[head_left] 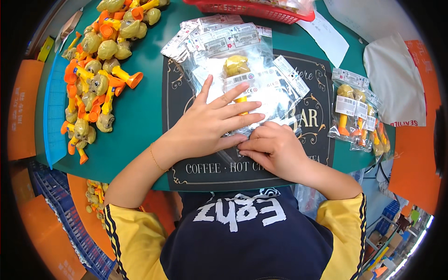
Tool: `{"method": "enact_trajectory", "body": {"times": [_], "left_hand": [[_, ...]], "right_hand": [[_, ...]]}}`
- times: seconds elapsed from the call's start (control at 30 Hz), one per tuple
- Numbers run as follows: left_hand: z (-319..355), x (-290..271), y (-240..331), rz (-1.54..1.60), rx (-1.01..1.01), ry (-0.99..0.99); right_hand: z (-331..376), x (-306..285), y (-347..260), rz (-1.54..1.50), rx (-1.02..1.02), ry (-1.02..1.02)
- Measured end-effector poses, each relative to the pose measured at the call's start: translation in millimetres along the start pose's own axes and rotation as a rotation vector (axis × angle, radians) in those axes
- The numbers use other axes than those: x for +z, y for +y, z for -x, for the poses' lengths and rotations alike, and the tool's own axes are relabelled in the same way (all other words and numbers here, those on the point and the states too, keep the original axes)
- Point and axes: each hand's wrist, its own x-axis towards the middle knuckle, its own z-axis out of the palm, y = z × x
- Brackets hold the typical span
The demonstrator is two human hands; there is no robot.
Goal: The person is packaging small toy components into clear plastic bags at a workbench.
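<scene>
A clear plastic bag holds a small toy with a tan rounded head and a yellow stem. It lies on a stack of flat, shiny bags with white printed header cards, on a black placemat. My left hand is spread over the bag, fingers stretched out across the toy's lower part. My right hand is closed in a pinch at the bag's near end, beside my left thumb. The pinched edge is mostly hidden by my fingers.
Loose toys with tan heads and orange ends heap along the left of the green table, by a blue tray. Bagged toys lie at the right near a white cloth. A red basket stands at the far edge.
</scene>
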Motion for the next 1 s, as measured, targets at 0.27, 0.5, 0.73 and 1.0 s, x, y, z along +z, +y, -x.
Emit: {"method": "enact_trajectory", "body": {"times": [0.27, 0.5, 0.73, 1.0], "left_hand": [[1, 1, -3, -0.015, 0.004, 0.017], [1, 0, -2, -0.007, 0.001, 0.013], [0, 4, -1, -0.039, -0.002, 0.03], [2, 2, -1, -0.026, -0.014, 0.016]], "right_hand": [[8, 4, -12, 0.055, -0.036, -0.041], [23, -2, -6, -0.115, 0.014, 0.035], [5, -3, -15, -0.004, 0.13, 0.029], [4, -5, -9, -0.178, 0.107, -0.022]]}}
